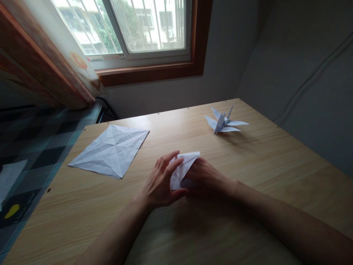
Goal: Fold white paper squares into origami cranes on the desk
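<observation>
A partly folded sheet of white paper (176,178) is held between my two hands above the middle of the wooden table. My left hand (162,180) curves round its left side, fingers on the upper part and thumb along the lower edge. From the right, my right hand (208,176) grips the paper, its fingertips tucked behind a raised flap and hidden. A creased white paper square (113,151) lies flat to the left of my hands. Farther back on the right stands a folded paper shape with several pointed wings (223,122).
The wooden table (82,206) has its far edge near the wall below a window (154,25). Left of it, a lower surface with a checked cloth (46,158) carries a white sheet (12,178). A curtain (52,51) hangs at the upper left.
</observation>
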Tool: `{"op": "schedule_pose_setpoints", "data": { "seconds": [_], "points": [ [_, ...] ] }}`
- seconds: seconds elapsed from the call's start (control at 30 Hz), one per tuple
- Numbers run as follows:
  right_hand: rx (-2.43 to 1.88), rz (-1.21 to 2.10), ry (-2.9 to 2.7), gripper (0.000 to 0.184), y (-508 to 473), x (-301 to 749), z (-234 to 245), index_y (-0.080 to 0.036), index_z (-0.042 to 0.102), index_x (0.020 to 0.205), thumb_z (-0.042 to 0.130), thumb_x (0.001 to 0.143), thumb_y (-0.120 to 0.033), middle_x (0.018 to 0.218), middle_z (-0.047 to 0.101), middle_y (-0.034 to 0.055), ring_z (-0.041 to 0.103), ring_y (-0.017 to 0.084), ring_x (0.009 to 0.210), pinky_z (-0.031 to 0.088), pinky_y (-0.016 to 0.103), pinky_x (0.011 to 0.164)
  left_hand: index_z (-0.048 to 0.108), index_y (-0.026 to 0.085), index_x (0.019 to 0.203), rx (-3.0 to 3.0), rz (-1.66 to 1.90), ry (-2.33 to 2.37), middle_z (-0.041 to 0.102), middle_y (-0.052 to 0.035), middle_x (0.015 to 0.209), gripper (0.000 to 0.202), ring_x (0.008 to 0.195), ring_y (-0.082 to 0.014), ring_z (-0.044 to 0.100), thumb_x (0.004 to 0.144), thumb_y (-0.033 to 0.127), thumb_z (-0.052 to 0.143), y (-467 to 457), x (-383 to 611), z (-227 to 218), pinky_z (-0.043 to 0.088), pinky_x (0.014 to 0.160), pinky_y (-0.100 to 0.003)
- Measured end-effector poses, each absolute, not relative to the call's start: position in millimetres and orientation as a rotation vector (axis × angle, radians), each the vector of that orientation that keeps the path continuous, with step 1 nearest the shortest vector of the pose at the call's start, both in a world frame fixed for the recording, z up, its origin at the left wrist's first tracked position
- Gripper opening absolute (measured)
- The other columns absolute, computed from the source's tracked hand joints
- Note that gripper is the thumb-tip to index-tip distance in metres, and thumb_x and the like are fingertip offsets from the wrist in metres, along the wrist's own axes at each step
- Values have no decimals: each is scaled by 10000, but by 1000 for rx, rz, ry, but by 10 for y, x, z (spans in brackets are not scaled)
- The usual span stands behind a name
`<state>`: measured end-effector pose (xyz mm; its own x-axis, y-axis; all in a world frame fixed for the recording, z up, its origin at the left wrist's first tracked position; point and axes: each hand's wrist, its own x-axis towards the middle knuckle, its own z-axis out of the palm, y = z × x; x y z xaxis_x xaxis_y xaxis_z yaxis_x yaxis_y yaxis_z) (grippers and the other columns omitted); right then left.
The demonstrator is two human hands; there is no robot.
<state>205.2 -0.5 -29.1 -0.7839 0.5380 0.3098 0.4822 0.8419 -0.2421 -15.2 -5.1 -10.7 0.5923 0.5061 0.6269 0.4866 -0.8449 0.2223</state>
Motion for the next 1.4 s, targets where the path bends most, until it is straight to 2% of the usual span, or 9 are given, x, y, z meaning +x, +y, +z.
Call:
{"op": "schedule_pose_setpoints", "data": {
  "seconds": [0.1, 0.23, 0.43, 0.67, 0.87, 1.0, 1.2, 1.3, 1.4],
  "points": [
    [-780, 274, -2660, 512, 17, 2097, -266, -154, 571, 1202, 582, 869, -544, 1247, 563, 182, 466, 327, 1192, 407, 485, 969, 151, 211, 1508, 2697, 972, 902, 252, -259, 1527, 1023, 1370, -404, 355, 737, 575, 716, 0, -193, -136, 406, 1030, -565],
    [-744, 330, -2651, 476, 42, 2114, -250, -162, 580, 1194, 633, 847, -483, 1253, 571, 178, 481, 319, 1192, 405, 478, 980, 86, 221, 1528, 2626, 810, 1025, 337, -236, 1506, 1163, 1343, -392, 408, 660, 454, 823, 16, -195, -172, 413, 1041, -548],
    [-592, 391, -2610, 549, 58, 2108, -209, -118, 509, 1305, 647, 835, -367, 1339, 535, 201, 436, 322, 1304, 367, 469, 1073, 98, 223, 1523, 2593, 793, 1201, 558, -178, 1336, 1053, 1167, -332, 569, 718, 313, 770, 15, -136, -183, 466, 953, -510],
    [-585, 421, -2510, 585, 39, 2114, -242, -129, 432, 1381, 618, 869, -343, 1393, 492, 208, 439, 318, 1315, 400, 469, 1068, 137, 188, 1516, 2648, 797, 1224, 609, -150, 1208, 893, 1074, -301, 597, 784, 222, 646, 16, -129, -210, 473, 930, -475],
    [-652, 371, -2610, 552, 0, 2098, -209, -167, 440, 1392, 597, 897, -354, 1427, 454, 186, 529, 312, 1179, 439, 474, 999, 71, 279, 1527, 2544, 847, 1090, 424, -190, 1438, 1154, 1264, -379, 482, 665, 476, 812, 23, -177, -213, 444, 998, -548],
    [-704, 313, -2646, 465, -25, 2089, -202, -253, 494, 1366, 562, 923, -378, 1493, 351, 164, 516, 301, 1179, 449, 464, 962, 57, 289, 1531, 2428, 868, 956, 381, -207, 1467, 1128, 1257, -388, 495, 692, 599, 745, 39, -208, -178, 455, 987, -555],
    [-606, 270, -2632, 395, -5, 2085, -259, -219, 570, 1275, 595, 889, -302, 1295, 559, 152, 479, 308, 1210, 419, 485, 993, 72, 282, 1525, 2444, 901, 1095, 442, -209, 1416, 885, 1105, -324, 605, 857, 549, 587, 21, -162, -167, 504, 900, -527],
    [-628, 383, -2572, 390, 2, 2086, -227, -166, 555, 1261, 582, 888, -272, 1342, 520, 174, 522, 289, 1166, 460, 438, 958, 72, 272, 1526, 2512, 945, 1108, 427, -216, 1418, 871, 1116, -323, 597, 868, 535, 578, 8, -148, -171, 513, 887, -518],
    [-679, 472, -2552, 493, 1, 2087, -187, -147, 473, 1332, 593, 874, -285, 1425, 439, 190, 538, 292, 1153, 488, 427, 928, 63, 270, 1531, 2646, 975, 1022, 313, -236, 1491, 1010, 1274, -380, 475, 783, 589, 662, -2, -158, -177, 467, 964, -555]
  ]
}}
